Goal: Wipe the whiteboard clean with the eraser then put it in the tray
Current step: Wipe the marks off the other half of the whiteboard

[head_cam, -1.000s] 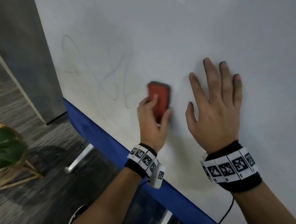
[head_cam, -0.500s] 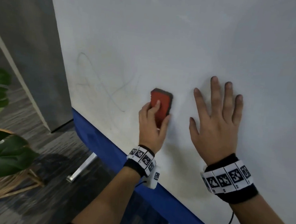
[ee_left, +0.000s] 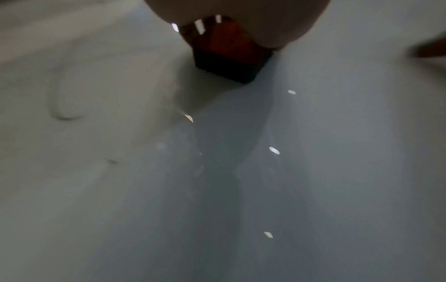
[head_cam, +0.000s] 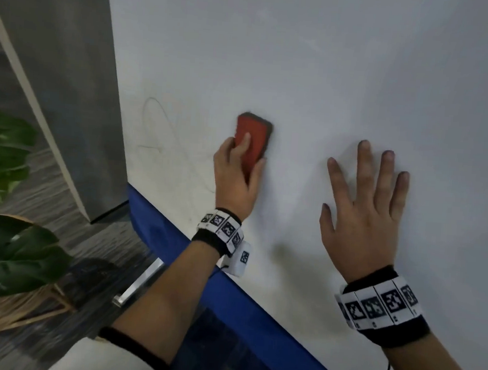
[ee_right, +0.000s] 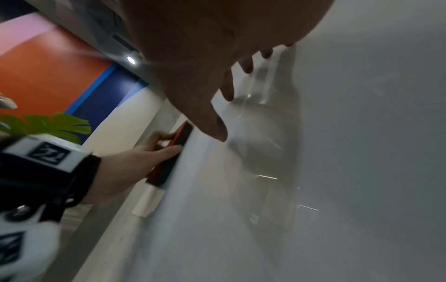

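Observation:
A red eraser with a dark felt base lies flat against the whiteboard. My left hand grips the eraser from below, thumb on its right edge and fingers across its back. Faint pen loops remain left of the eraser. My right hand presses flat on the board with fingers spread, to the right of the eraser. In the left wrist view the eraser shows under my palm. In the right wrist view the eraser is seen edge-on against the board. No tray is in view.
A blue edge runs along the board's lower side, with a metal leg beneath. A grey panel stands left of the board. A leafy plant in a wicker basket sits on the floor at the left.
The eraser in my left hand has slid up and left along the board, and part of the scribble near it has been wiped away. My right hand stays flat on the board.

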Demonstrator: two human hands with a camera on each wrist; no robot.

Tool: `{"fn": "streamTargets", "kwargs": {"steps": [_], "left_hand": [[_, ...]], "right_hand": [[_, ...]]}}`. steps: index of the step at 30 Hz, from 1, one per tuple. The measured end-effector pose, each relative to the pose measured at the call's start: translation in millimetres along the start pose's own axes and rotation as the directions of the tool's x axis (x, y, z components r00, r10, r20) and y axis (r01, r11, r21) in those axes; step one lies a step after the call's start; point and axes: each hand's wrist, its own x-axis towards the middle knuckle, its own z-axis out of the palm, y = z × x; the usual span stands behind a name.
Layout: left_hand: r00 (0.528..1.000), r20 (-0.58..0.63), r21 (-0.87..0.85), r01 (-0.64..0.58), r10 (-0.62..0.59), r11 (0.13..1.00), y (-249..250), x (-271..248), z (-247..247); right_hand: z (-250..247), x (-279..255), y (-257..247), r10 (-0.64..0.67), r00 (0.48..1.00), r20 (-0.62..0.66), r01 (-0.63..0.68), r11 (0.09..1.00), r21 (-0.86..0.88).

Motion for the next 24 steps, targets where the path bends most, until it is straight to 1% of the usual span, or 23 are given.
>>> {"fn": "streamTargets", "kwargs": {"steps": [1, 2, 3, 4, 5, 6, 7, 9, 10, 11, 12, 13, 14, 15, 16, 17, 18, 19, 20, 22, 23, 24], "left_hand": [[0.982, -0.080, -0.044, 0.168, -0.171, 0.985, -17.3, 11.9, -3.8], [0.929, -0.174, -0.089, 0.315, -0.326, 0.945, -34.7, 24.1, -9.7], [0.863, -0.228, -0.121, 0.434, -0.450, 0.893, -48.5, 31.9, -15.8], [0.815, -0.242, -0.121, 0.513, -0.526, 0.850, -55.3, 33.9, -19.2], [0.793, -0.231, -0.116, 0.553, -0.564, 0.825, -53.9, 30.0, -18.8], [0.803, -0.209, -0.100, 0.550, -0.558, 0.829, -45.6, 21.7, -16.2], [0.838, -0.178, -0.088, 0.509, -0.516, 0.856, -32.7, 9.1, -11.8], [0.917, -0.069, -0.088, 0.386, -0.392, 0.918, -7.3, -23.5, -0.6], [0.939, -0.018, -0.083, 0.342, -0.344, 0.936, -0.5, -37.9, 4.0], [0.945, 0.002, -0.071, 0.326, -0.327, 0.943, -2.0, -46.4, 5.2], [0.940, -0.006, -0.071, 0.339, -0.340, 0.938, -10.7, -47.6, 4.1], [0.917, -0.038, -0.073, 0.393, -0.396, 0.917, -30.2, -45.5, 2.4], [0.870, -0.090, -0.085, 0.479, -0.486, 0.874, -52.8, -41.2, -1.9], [0.794, -0.143, -0.109, 0.581, -0.591, 0.807, -76.0, -35.0, -7.7], [0.706, -0.166, -0.141, 0.674, -0.688, 0.725, -96.9, -30.3, -14.2], [0.631, -0.159, -0.160, 0.742, -0.759, 0.650, -111.6, -27.6, -18.5], [0.597, -0.148, -0.160, 0.772, -0.789, 0.614, -118.6, -27.8, -18.5], [0.603, -0.145, -0.158, 0.768, -0.784, 0.620, -117.3, -28.8, -15.9], [0.644, -0.143, -0.173, 0.731, -0.751, 0.660, -109.8, -30.7, -12.3], [0.772, -0.115, -0.222, 0.593, -0.624, 0.774, -89.1, -36.7, -3.6], [0.820, -0.084, -0.247, 0.533, -0.566, 0.809, -81.0, -39.6, -1.4], [0.847, -0.053, -0.266, 0.499, -0.530, 0.825, -76.5, -41.1, -1.4]], "right_hand": [[-0.1, 0.1, 1.9, -0.003, 1.000, 0.009, 0.003, 1.000, -0.002], [-0.3, 0.4, 4.0, -0.008, 1.000, 0.021, 0.008, 1.000, -0.001], [-0.2, 0.8, 5.6, -0.011, 0.999, 0.034, 0.011, 1.000, -0.002], [0.1, 1.5, 6.2, -0.011, 0.999, 0.044, 0.011, 1.000, -0.005], [0.2, 2.2, 5.5, -0.006, 0.999, 0.051, 0.007, 1.000, -0.007], [-0.1, 3.1, 3.2, 0.004, 0.999, 0.053, -0.004, 1.000, -0.004], [-0.8, 4.0, -0.6, 0.018, 0.999, 0.049, -0.018, 1.000, 0.003], [-3.0, 6.6, -11.2, 0.021, 0.999, 0.037, -0.022, 1.000, 0.018], [-4.0, 9.2, -16.6, 0.005, 1.000, 0.029, -0.006, 1.000, 0.025], [-4.6, 12.8, -21.0, -0.014, 1.000, 0.022, 0.013, 0.999, 0.033], [-4.3, 17.3, -24.3, -0.027, 0.999, 0.021, 0.026, 0.999, 0.041], [-3.0, 21.8, -26.5, -0.033, 0.999, 0.026, 0.032, 0.998, 0.047], [-0.9, 25.1, -27.3, -0.036, 0.999, 0.035, 0.034, 0.998, 0.049], [1.3, 26.9, -26.9, -0.037, 0.998, 0.041, 0.036, 0.998, 0.046], [4.1, 27.6, -25.1, -0.040, 0.998, 0.043, 0.039, 0.999, 0.038], [6.8, 27.7, -22.9, -0.047, 0.998, 0.041, 0.046, 0.999, 0.027], [9.1, 27.6, -20.8, -0.056, 0.998, 0.038, 0.056, 0.998, 0.016], [11.1, 27.4, -19.7, -0.064, 0.997, 0.036, 0.064, 0.998, 0.007], [12.5, 27.3, -19.8, -0.068, 0.997, 0.034, 0.068, 0.998, 0.002], [13.4, 26.9, -23.6, -0.058, 0.998, 0.026, 0.058, 0.998, 0.001], [13.5, 26.6, -26.3, -0.048, 0.999, 0.023, 0.048, 0.999, 0.006], [13.7, 26.3, -28.6, -0.040, 0.999, 0.021, 0.040, 0.999, 0.013]]}}
